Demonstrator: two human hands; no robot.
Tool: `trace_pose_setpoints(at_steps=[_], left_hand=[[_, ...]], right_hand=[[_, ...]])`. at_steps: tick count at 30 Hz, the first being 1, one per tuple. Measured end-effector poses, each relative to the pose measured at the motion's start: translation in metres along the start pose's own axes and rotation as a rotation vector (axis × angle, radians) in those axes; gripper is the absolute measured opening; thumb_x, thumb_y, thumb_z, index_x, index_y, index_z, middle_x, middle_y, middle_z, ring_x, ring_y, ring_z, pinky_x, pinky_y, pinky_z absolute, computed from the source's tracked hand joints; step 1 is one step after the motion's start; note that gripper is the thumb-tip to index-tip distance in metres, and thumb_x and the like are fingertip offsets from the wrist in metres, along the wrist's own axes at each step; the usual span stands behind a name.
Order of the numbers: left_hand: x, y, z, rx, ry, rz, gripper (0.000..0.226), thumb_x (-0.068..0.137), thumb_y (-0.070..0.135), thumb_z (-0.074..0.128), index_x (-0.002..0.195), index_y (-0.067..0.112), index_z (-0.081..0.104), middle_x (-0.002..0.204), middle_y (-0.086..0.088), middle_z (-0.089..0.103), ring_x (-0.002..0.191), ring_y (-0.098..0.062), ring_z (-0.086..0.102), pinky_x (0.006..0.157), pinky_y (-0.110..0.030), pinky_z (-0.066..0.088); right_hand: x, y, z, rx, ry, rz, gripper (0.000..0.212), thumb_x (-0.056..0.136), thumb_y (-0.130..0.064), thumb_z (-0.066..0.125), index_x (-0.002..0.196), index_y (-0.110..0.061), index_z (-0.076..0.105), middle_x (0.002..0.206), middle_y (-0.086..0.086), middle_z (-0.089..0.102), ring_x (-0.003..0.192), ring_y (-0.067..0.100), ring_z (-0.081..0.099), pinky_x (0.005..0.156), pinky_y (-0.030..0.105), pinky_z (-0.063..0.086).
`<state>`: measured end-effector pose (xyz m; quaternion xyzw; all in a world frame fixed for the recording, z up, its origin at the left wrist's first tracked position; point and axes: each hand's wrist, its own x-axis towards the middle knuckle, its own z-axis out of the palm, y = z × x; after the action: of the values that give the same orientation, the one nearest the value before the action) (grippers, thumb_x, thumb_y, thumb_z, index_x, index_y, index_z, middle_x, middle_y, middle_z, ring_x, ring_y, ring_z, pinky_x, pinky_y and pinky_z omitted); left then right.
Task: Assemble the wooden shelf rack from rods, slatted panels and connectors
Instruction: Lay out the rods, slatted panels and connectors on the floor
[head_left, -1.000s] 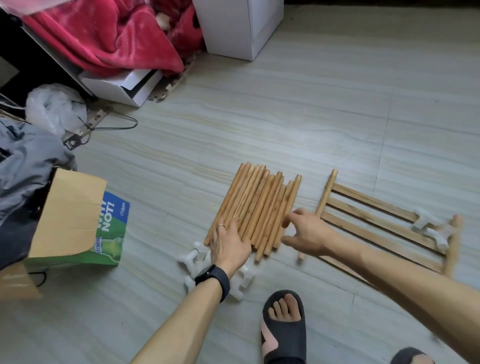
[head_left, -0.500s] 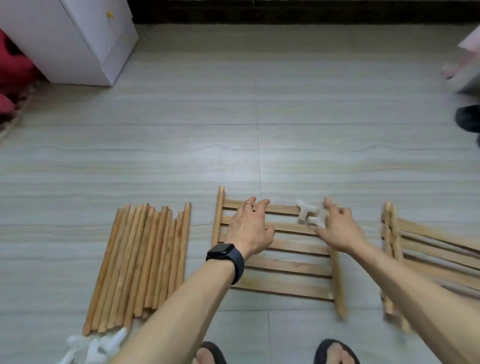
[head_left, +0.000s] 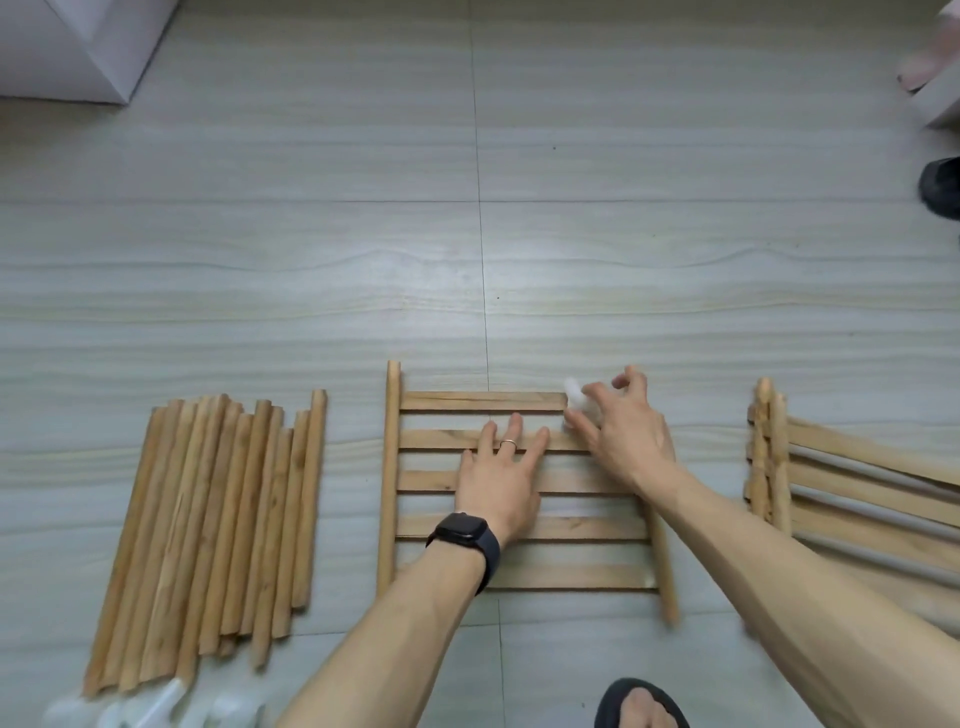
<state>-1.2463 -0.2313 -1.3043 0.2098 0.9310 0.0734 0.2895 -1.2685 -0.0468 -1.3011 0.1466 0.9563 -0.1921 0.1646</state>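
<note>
Left hand (head_left: 498, 478) presses flat, fingers straight, on the slatted panel (head_left: 467, 401); right hand (head_left: 623, 436) pinches a white connector (head_left: 573, 392) at its far corner.

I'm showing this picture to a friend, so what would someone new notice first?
The two hands at the middle: the left hand lies flat on a slatted panel on the floor, while the right hand pinches a white connector at the panel's far right corner. A bundle of rods lies left of it, and more panels are stacked at the right.
</note>
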Motion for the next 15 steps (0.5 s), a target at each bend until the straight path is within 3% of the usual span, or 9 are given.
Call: trace_pose_setpoints(at_steps=[2,4,6,8,11,15], left_hand=[[0.003,-0.003,-0.005,-0.116,0.017,-0.008,0.074,0.097,0.044,0.052,0.159,0.036,0.013,0.170,-0.002,0.008,0.154,-0.031,0.008,0.117,-0.049,0.029],[0.009,-0.006,-0.014,-0.432,0.093,-0.107,0.071,0.095,0.049,0.053,0.158,0.031,0.025,0.163,-0.003,0.032,0.150,-0.027,0.026,0.116,-0.043,0.034],[0.012,-0.009,-0.020,-0.799,0.152,-0.200,0.071,0.093,0.054,0.056,0.156,0.035,0.031,0.153,-0.001,0.048,0.141,-0.022,0.042,0.111,-0.037,0.039],[0.009,-0.011,-0.020,-0.983,0.158,-0.146,0.068,0.090,0.053,0.061,0.152,0.048,0.033,0.147,0.007,0.052,0.134,-0.012,0.047,0.106,-0.032,0.041],[-0.006,-0.017,-0.017,-1.002,0.177,-0.031,0.046,0.092,0.041,0.065,0.135,0.052,0.054,0.124,0.015,0.063,0.120,-0.010,0.059,0.100,-0.033,0.050],[-0.047,-0.036,-0.008,-1.063,0.300,-0.064,0.016,0.095,0.040,0.065,0.110,0.043,0.069,0.110,0.019,0.069,0.103,-0.003,0.063,0.087,-0.031,0.056]], right_hand=[[-0.006,0.002,0.008,0.053,0.020,-0.098,0.040,0.096,-0.048,0.063,0.128,-0.023,0.063,0.136,0.012,0.042,0.150,0.039,0.025,0.111,0.048,0.041],[-0.016,0.004,0.015,0.117,0.118,-0.181,0.032,0.095,-0.036,0.070,0.119,-0.014,0.069,0.126,0.017,0.052,0.156,0.039,0.007,0.118,0.052,0.033],[-0.029,0.004,0.021,0.162,0.231,-0.233,0.024,0.092,-0.028,0.076,0.105,-0.009,0.073,0.113,0.017,0.059,0.153,0.041,0.016,0.118,0.045,0.034],[-0.042,0.001,0.024,0.211,0.273,-0.241,0.023,0.089,-0.027,0.078,0.102,-0.009,0.075,0.103,0.013,0.062,0.132,0.033,0.043,0.102,0.029,0.040],[-0.057,-0.014,0.025,0.286,0.158,-0.290,0.025,0.092,-0.023,0.076,0.113,-0.010,0.074,0.100,0.006,0.061,0.090,0.025,0.062,0.081,0.030,0.049],[-0.077,-0.039,0.021,0.356,0.060,-0.330,0.024,0.093,-0.028,0.074,0.115,-0.020,0.075,0.098,-0.008,0.060,0.084,0.011,0.061,0.084,0.025,0.049]])
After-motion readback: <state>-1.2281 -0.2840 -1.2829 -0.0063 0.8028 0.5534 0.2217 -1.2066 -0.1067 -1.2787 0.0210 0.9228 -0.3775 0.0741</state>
